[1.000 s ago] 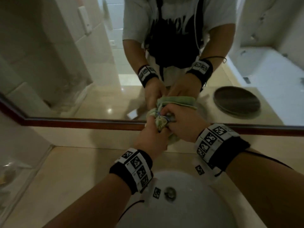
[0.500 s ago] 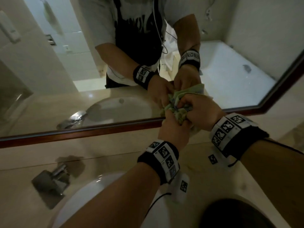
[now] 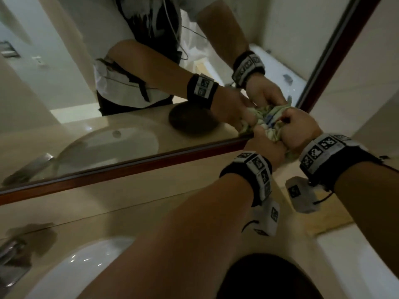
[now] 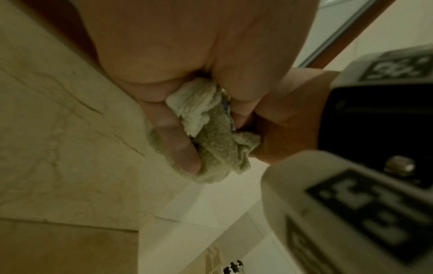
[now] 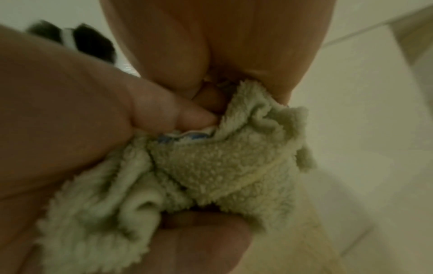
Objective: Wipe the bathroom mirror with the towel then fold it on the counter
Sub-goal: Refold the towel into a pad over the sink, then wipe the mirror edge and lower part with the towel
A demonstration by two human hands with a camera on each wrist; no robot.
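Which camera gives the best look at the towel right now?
The right wrist view: the towel fills the picture, fleecy, bunched. The left wrist view shows a small wad between fingers; the head view shows only a crumpled bit between both hands, by the mirror.

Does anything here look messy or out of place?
Only the towel: it is scrunched into a tight wad, gripped by the left hand and the right hand at the mirror's lower corner. Nothing looks spilled or broken.

Bunched pale green towel (image 5: pixel 225 166), hands (image 5: pixel 234 46) apparently gripping it
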